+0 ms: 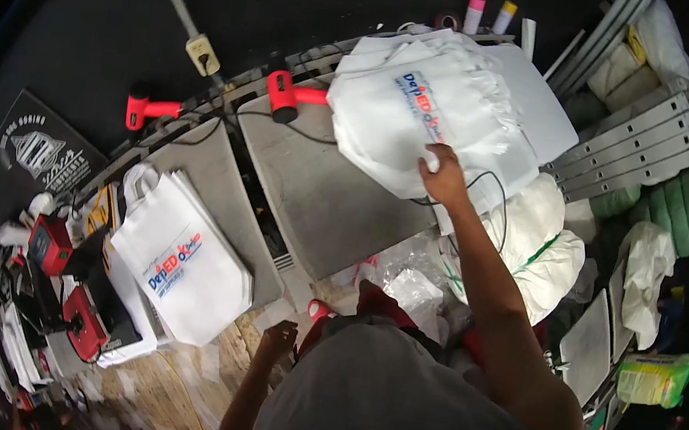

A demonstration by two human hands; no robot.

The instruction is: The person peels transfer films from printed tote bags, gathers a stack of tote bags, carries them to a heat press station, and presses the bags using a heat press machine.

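Note:
My right hand [444, 176] is at the lower edge of a fanned pile of white printed bags [397, 135] on the grey table. Its thumb and fingers pinch the rim of the top bag, which bears blue and red lettering. My left hand [278, 340] hangs low beside my body, its fingers loosely curled with nothing seen in them. To the left lies a second, neater stack of white bags [191, 269] with the same print and loop handles.
Two red heat guns [284, 96] lie along the back with trailing cords. A red heat press [81, 325] stands at far left. Pink and yellow-capped spray cans [473, 16] sit behind the bags. A ladder [637, 148] and white sacks [530, 246] are at right.

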